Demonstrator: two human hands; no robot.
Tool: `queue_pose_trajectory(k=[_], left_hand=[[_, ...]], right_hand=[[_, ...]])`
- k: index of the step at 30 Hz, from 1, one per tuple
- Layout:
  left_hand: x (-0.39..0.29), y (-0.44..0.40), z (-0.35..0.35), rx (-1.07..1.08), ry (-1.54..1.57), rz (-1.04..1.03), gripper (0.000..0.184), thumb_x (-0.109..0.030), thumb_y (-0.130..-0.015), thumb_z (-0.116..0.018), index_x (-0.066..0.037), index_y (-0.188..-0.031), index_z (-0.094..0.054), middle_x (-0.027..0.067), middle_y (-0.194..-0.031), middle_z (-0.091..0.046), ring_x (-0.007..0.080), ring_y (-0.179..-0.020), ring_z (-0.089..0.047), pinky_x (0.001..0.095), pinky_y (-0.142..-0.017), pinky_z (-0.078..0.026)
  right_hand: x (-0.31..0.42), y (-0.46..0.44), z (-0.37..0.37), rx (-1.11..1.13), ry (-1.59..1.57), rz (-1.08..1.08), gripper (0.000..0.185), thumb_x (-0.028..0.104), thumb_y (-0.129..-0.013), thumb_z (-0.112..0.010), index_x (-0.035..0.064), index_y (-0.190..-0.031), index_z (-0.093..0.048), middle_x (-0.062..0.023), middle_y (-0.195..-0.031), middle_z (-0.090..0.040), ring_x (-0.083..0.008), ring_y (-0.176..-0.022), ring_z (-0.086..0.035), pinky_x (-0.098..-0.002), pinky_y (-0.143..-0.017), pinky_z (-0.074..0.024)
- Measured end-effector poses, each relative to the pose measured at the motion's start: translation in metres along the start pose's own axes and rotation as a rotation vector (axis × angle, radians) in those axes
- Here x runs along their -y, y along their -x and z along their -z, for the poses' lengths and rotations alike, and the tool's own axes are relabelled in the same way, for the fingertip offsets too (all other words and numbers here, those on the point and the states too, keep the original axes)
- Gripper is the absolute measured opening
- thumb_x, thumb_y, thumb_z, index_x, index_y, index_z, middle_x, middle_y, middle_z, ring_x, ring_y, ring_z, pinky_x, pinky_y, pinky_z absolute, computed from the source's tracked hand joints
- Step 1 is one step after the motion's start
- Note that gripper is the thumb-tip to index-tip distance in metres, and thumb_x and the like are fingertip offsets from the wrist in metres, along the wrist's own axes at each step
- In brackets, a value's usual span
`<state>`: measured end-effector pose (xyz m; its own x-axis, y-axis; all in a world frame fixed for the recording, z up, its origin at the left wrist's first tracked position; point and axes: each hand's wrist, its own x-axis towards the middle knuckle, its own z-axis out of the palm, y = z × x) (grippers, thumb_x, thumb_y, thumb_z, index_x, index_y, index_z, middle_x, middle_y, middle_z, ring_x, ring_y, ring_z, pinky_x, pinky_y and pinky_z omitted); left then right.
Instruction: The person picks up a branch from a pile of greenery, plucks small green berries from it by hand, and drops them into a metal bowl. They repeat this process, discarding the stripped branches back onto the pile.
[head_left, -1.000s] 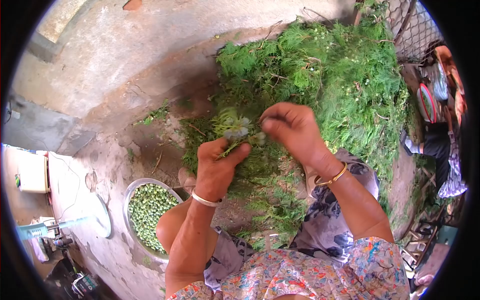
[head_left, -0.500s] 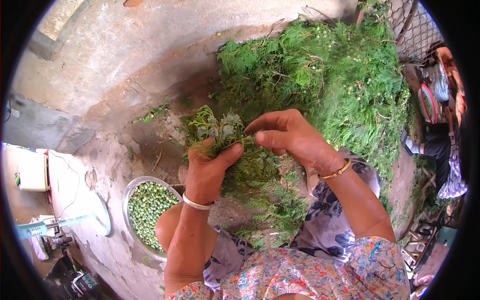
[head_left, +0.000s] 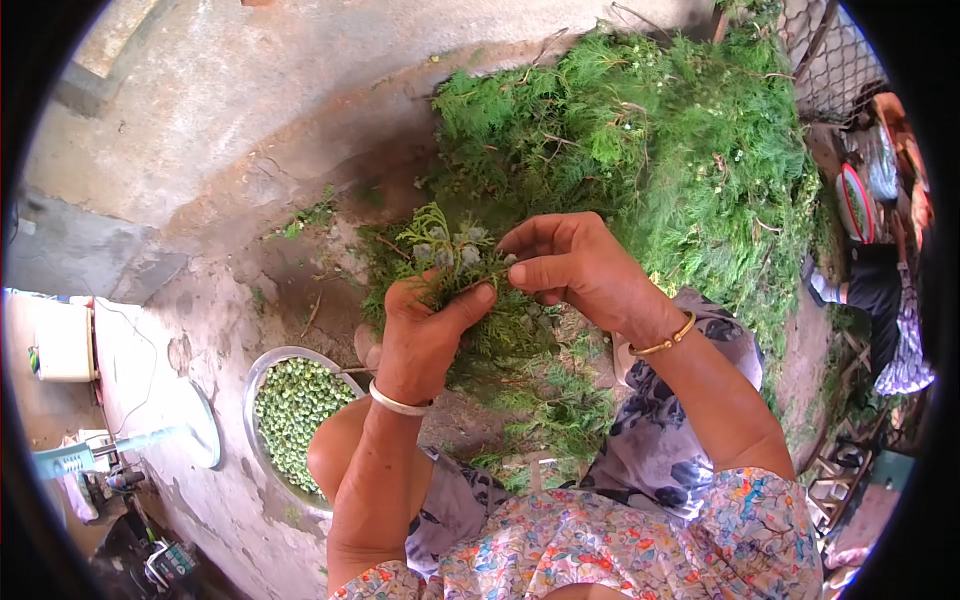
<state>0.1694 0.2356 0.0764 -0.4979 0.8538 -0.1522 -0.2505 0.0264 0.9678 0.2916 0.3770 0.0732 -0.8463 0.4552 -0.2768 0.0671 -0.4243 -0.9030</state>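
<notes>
My left hand [head_left: 425,335] is closed round a leafy evergreen sprig [head_left: 432,222], its thumb pressed along the stem. Pale blue-green cones [head_left: 465,254] cluster among the sprig's scale-like leaves. At the sprig's right side, my right hand [head_left: 585,268] pinches with thumb and forefinger on what looks like a small cone [head_left: 510,260]; its other fingers curl behind. Below both hands, more cut greenery [head_left: 560,405] lies on the ground between my knees. Left of my knee stands a metal basin [head_left: 250,412] holding many picked green cones [head_left: 300,415].
A large heap of evergreen branches [head_left: 640,140] lies ahead and to the right, against the wall [head_left: 250,100]. A pale blue fan [head_left: 200,425] stands at left. At far right are a wire mesh [head_left: 835,60] and a person's dark-trousered leg [head_left: 875,300].
My right hand has shifted slightly left and its fingertips have closed in at the sprig. The sprig has turned a little in my left hand, showing its cones more to the right.
</notes>
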Motion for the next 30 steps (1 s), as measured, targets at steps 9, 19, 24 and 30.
queue_pose_trajectory(k=[9,19,24,30], left_hand=[[0.006,-0.003,0.003,-0.015,0.004,0.049,0.014,-0.002,-0.082,-0.065,0.001,-0.096,-0.067,-0.0012,-0.085,-0.065,0.0059,-0.075,-0.055,0.0215,-0.068,-0.046],[-0.011,-0.004,0.024,-0.128,0.268,0.017,0.019,0.002,-0.083,-0.060,0.003,-0.102,-0.062,0.0117,-0.093,-0.066,0.0213,-0.080,-0.066,0.0351,-0.072,-0.057],[-0.008,-0.004,0.025,-0.118,0.377,0.114,0.020,0.000,-0.084,-0.060,0.004,-0.103,-0.060,0.0120,-0.095,-0.066,0.0214,-0.082,-0.066,0.0340,-0.072,-0.056],[0.000,-0.006,0.021,-0.072,0.286,0.124,0.021,-0.003,-0.084,-0.062,0.004,-0.103,-0.060,0.0110,-0.097,-0.066,0.0190,-0.084,-0.064,0.0312,-0.075,-0.054]], right_hand=[[-0.002,-0.002,0.007,0.005,-0.074,-0.006,0.023,0.006,-0.074,-0.073,-0.0031,-0.092,-0.061,-0.0021,-0.072,-0.060,-0.0069,-0.055,-0.050,-0.0190,-0.049,-0.0389],[0.022,0.006,0.047,-0.196,-0.405,0.038,0.014,0.005,-0.080,-0.059,-0.0043,-0.091,-0.059,-0.0102,-0.074,-0.061,-0.0118,-0.059,-0.054,-0.0207,-0.049,-0.0417],[0.023,0.014,0.026,-0.102,-0.200,-0.083,0.024,0.019,-0.079,-0.066,-0.0029,-0.087,-0.062,-0.0084,-0.073,-0.061,-0.0102,-0.058,-0.053,-0.0216,-0.048,-0.0408],[0.004,0.010,0.010,0.050,0.337,0.050,0.036,0.017,-0.070,-0.077,-0.0051,-0.094,-0.064,-0.0005,-0.068,-0.058,-0.0057,-0.058,-0.049,-0.0214,-0.049,-0.0392]])
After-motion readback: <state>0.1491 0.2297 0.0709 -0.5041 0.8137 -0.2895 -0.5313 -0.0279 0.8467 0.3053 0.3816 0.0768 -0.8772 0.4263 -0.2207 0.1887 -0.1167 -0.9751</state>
